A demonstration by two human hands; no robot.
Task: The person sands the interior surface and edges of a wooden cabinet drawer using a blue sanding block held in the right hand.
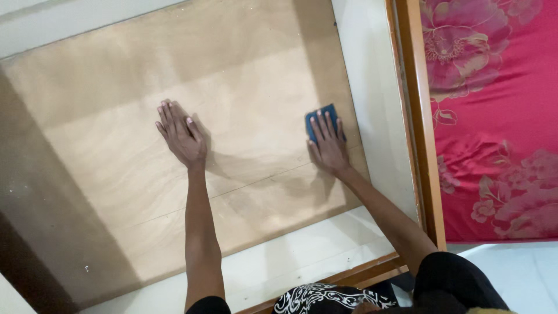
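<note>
1. Cloth [323, 118], dark blue and folded small, lies on the plywood panel [133, 168] near the panel's right edge, mostly covered by the right hand [329, 145].
2. Right of the cloth, the pale inner wall [372, 104] of the wooden frame rises just beside it, so little room remains on that side; the orange-brown frame rail [419, 116] runs beyond the wall.
3. Left of the cloth, the plywood stretches bare and wide toward the left hand [182, 135], and further still to the shaded far-left strip.
4. Toward the person, the panel ends at a pale ledge [290, 261] with the frame's near rail below it; a faint seam line crosses the plywood between the two forearms.
5. The right hand presses flat on the cloth, fingers extended and close together, palm down, gripping nothing; the arm reaches forward almost straight from the lower right.
6. The left hand lies flat on bare plywood, well apart from the cloth, fingers straight and slightly spread, holding nothing; its forearm runs nearly vertical in the view.
7. Outside the frame on the right lies a red mattress [500, 116] with a pink floral print.
</note>
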